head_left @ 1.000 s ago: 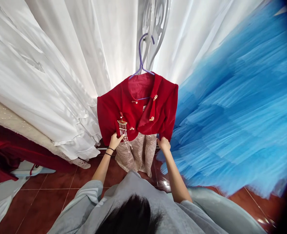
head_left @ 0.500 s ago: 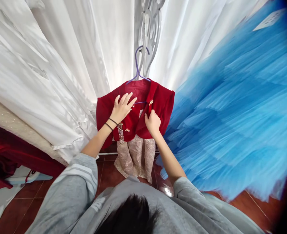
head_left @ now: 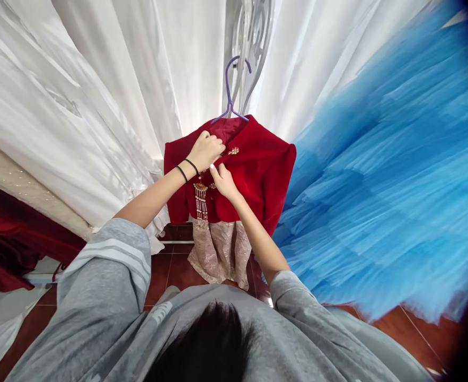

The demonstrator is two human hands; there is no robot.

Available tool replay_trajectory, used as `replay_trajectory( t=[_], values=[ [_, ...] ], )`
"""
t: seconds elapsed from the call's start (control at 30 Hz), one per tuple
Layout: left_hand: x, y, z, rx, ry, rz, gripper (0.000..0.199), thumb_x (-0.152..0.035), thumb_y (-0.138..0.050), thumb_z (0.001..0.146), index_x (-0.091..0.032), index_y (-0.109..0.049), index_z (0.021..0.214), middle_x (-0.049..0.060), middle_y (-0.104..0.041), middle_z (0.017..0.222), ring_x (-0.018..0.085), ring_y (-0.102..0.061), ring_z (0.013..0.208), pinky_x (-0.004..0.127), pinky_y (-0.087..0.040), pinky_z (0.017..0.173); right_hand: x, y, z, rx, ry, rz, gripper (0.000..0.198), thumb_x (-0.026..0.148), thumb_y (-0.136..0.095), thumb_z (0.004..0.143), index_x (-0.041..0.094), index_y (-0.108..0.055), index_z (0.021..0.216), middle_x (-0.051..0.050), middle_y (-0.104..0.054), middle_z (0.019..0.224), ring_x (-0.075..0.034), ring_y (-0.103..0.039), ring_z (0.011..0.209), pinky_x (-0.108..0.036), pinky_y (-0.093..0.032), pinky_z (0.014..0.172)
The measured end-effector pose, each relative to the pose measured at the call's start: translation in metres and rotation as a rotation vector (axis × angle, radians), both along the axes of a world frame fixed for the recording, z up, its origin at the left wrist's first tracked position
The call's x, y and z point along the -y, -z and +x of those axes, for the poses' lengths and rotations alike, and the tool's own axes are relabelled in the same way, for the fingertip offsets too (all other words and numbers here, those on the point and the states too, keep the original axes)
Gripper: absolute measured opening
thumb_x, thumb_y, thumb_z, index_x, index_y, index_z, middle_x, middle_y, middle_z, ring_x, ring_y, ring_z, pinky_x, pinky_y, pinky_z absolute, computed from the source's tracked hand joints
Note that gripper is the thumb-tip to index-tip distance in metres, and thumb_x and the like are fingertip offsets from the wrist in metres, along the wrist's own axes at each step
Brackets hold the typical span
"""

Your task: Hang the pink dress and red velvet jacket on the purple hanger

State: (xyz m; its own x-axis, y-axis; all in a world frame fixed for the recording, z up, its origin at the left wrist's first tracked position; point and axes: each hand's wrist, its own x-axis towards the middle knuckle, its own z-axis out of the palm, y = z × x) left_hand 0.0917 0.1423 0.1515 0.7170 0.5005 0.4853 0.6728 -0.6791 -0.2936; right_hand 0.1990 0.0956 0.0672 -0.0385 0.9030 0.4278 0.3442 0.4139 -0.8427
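Observation:
A red velvet jacket hangs on a purple hanger, its hook near a white scrollwork metal frame. My left hand, with two black bands at the wrist, is closed on the jacket's left front edge near the collar. Just below it, my right hand grips the other front edge, thumb pointing up. The two edges now meet, and my fingers hide where they join. A jewelled clasp sits at the collar. A beaded tassel hangs on the lower left front.
Pale shiny patterned fabric hangs below the jacket. White gowns fill the left and back. A blue tulle dress spreads on the right. Dark red cloth lies at far left, above reddish floor tiles.
My left hand has closed from spread fingers onto the jacket edge. My right hand has pulled the right front panel leftward, so the front opening has come together.

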Motion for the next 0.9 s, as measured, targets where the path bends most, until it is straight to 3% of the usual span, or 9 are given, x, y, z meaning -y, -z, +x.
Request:
replay_trajectory(
  t=[0.1, 0.2, 0.33, 0.4, 0.5, 0.63, 0.77, 0.83, 0.9],
  values=[
    [0.006, 0.003, -0.002, 0.027, 0.042, -0.033, 0.017, -0.013, -0.055, 0.087, -0.016, -0.071, 0.09, 0.009, -0.068, 0.089, 0.026, -0.06, 0.093, 0.049, -0.046, 0.095, 0.005, 0.006, 0.001, 0.121, -0.028, -0.059, 0.025, 0.043, -0.048, 0.1, 0.02, -0.05, 0.092, -0.007, -0.067, 0.092, -0.021, -0.064, 0.086, -0.033, -0.051, 0.082],
    [0.015, 0.003, -0.016, 0.182, 0.11, -0.061, 0.029, -0.023, -0.054, 0.091, -0.017, -0.069, 0.115, 0.01, -0.067, 0.113, 0.028, -0.059, 0.109, 0.049, -0.045, 0.102, 0.028, 0.0, 0.015, 0.268, -0.032, 0.014, 0.022, 0.035, -0.057, 0.095, 0.017, -0.057, 0.108, -0.011, -0.07, 0.105, -0.024, -0.067, 0.09, -0.037, -0.054, 0.086],
    [0.013, 0.014, -0.068, 0.494, -0.009, -0.051, 0.039, -0.029, -0.05, 0.094, -0.019, -0.061, 0.13, 0.012, -0.062, 0.127, 0.029, -0.054, 0.124, 0.049, -0.039, 0.114, 0.054, 0.009, 0.061, 0.274, 0.257, 0.205, 0.043, 0.03, -0.051, 0.093, 0.017, -0.052, 0.135, -0.015, -0.063, 0.132, -0.026, -0.063, 0.114, -0.044, -0.049, 0.104],
    [0.007, 0.027, -0.098, 0.657, -0.124, -0.044, 0.046, -0.033, -0.056, 0.091, -0.018, -0.056, 0.135, 0.015, -0.058, 0.134, 0.031, -0.049, 0.133, 0.049, -0.033, 0.119, 0.057, 0.02, 0.087, 0.294, 0.418, 0.267, 0.057, 0.036, -0.054, 0.091, 0.016, -0.044, 0.144, -0.018, -0.052, 0.145, -0.03, -0.05, 0.134, -0.05, -0.04, 0.115],
    [0.006, 0.056, -0.116, 0.857, -0.271, -0.035, 0.078, -0.042, -0.067, 0.083, -0.013, -0.038, 0.149, 0.023, -0.04, 0.153, 0.035, -0.031, 0.149, 0.051, -0.022, 0.125, 0.054, 0.033, 0.105, 0.396, 0.561, 0.225, 0.094, 0.054, -0.064, 0.083, 0.013, -0.023, 0.157, -0.024, -0.023, 0.163, -0.037, -0.024, 0.151, -0.061, -0.028, 0.119],
    [0.031, 0.101, -0.068, 0.948, -0.413, -0.025, 0.109, -0.051, -0.074, 0.075, -0.01, -0.016, 0.157, 0.03, -0.013, 0.164, 0.04, -0.008, 0.156, 0.058, -0.012, 0.125, 0.039, 0.033, 0.085, 0.576, 0.594, 0.039, 0.125, 0.07, -0.069, 0.072, 0.009, -0.005, 0.161, -0.03, 0.006, 0.165, -0.044, 0.003, 0.155, -0.071, -0.018, 0.116],
    [0.041, 0.132, -0.013, 0.92, -0.549, -0.177, 0.113, -0.042, -0.08, 0.069, -0.005, -0.017, 0.156, 0.036, -0.008, 0.164, 0.047, -0.006, 0.155, 0.065, -0.016, 0.122, 0.021, 0.02, 0.085, 0.598, 0.748, -0.05, 0.115, 0.051, -0.07, 0.079, 0.006, -0.004, 0.161, -0.032, 0.007, 0.165, -0.043, 0.005, 0.154, -0.072, -0.01, 0.116],
    [0.032, 0.136, -0.018, 0.961, -0.6, -0.208, 0.094, -0.032, -0.069, 0.079, -0.003, -0.022, 0.155, 0.035, -0.024, 0.16, 0.044, -0.025, 0.151, 0.061, -0.027, 0.119, 0.017, 0.011, 0.106, 0.555, 0.844, -0.028, 0.096, 0.036, -0.06, 0.087, 0.007, -0.006, 0.161, -0.027, 0.002, 0.167, -0.039, 0.001, 0.155, -0.068, -0.01, 0.119],
    [0.02, 0.13, -0.044, 0.934, -0.594, -0.241, 0.068, -0.023, -0.053, 0.087, -0.003, -0.036, 0.15, 0.031, -0.048, 0.146, 0.04, -0.045, 0.14, 0.057, -0.036, 0.115, 0.014, 0.001, 0.135, 0.512, 0.921, 0.034, 0.078, 0.021, -0.044, 0.089, 0.01, -0.015, 0.161, -0.021, -0.012, 0.168, -0.033, -0.01, 0.154, -0.063, -0.012, 0.121]
  ],
)
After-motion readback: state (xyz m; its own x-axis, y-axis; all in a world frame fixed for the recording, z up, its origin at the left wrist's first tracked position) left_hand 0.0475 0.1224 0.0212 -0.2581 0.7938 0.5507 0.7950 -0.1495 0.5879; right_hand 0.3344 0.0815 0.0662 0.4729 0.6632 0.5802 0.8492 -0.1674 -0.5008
